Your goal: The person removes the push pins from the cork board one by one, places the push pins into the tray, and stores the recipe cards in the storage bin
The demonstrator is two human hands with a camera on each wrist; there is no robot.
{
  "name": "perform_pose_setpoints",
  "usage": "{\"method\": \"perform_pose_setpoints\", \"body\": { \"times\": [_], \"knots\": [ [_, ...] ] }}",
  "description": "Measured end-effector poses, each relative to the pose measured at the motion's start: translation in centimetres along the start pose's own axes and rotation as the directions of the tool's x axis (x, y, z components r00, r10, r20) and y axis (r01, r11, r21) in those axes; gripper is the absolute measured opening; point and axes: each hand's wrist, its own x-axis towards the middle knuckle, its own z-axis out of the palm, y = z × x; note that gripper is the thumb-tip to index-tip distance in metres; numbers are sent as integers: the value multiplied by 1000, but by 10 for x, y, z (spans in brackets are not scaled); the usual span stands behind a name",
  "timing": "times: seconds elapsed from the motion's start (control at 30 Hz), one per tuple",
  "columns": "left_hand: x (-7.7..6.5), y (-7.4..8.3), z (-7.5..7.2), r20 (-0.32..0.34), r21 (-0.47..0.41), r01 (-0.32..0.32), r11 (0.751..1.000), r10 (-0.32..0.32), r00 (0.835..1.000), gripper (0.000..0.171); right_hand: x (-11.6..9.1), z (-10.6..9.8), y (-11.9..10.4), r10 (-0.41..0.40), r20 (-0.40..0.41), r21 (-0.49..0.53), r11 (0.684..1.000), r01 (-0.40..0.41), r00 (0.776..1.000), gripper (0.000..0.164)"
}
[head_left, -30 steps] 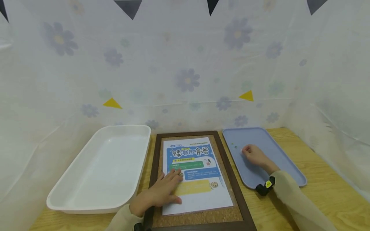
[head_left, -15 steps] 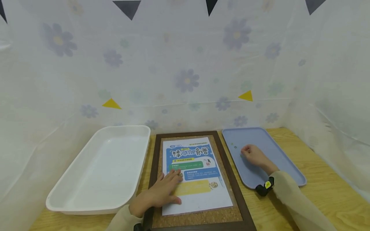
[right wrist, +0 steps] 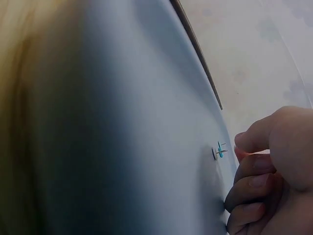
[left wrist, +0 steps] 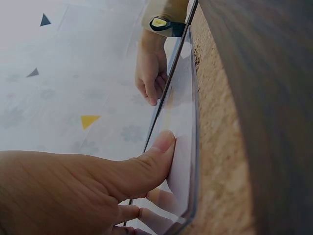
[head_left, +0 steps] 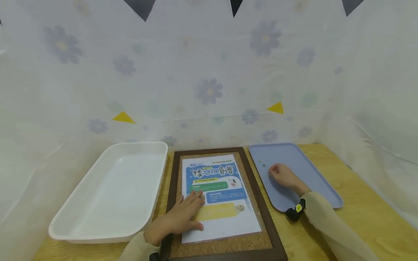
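Note:
My left hand (head_left: 181,217) lies flat with spread fingers on a printed sheet (head_left: 225,226) in a clear sleeve. Beneath the sheet is a cork board (head_left: 225,250) with a dark brown frame. Over the blue tray (head_left: 313,181), my right hand (head_left: 284,175) has its fingers curled, thumb and index tips close together. Two small thumbtacks lie on the tray beyond those fingertips: a pale-headed thumbtack (right wrist: 214,153) and a teal thumbtack (right wrist: 220,151), pins sticking out. What sits between the right fingertips is hidden; I cannot tell whether they pinch a tack.
A deep white tray (head_left: 111,195) stands left of the board. The wooden table (head_left: 369,203) shows in front and at right. A flower-patterned sheet (head_left: 202,72) hangs behind everything.
A small green thing beside the right fingertips half a second ago no longer shows. The view has shifted slightly; the left hand stays in place on the sheet.

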Motion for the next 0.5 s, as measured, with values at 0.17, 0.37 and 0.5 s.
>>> {"method": "perform_pose_setpoints", "body": {
  "times": [0.17, 0.37, 0.5],
  "knots": [
    [-1, 1, -3, -4, -3, -5, 1000, 5, 1000, 69, 1, 2, -4, 6, -2, 9, 1000, -6, 1000, 20],
    [-1, 1, -4, -3, 1, -9, 1000, 9, 1000, 69, 1, 2, -8, 9, 15, 17, 1000, -9, 1000, 23],
    [-3, 1, -4, 2, -11, -4, 1000, 4, 1000, 69, 3, 5, -13, -3, 38, 1, 1000, 3, 999, 27]
  ]
}}
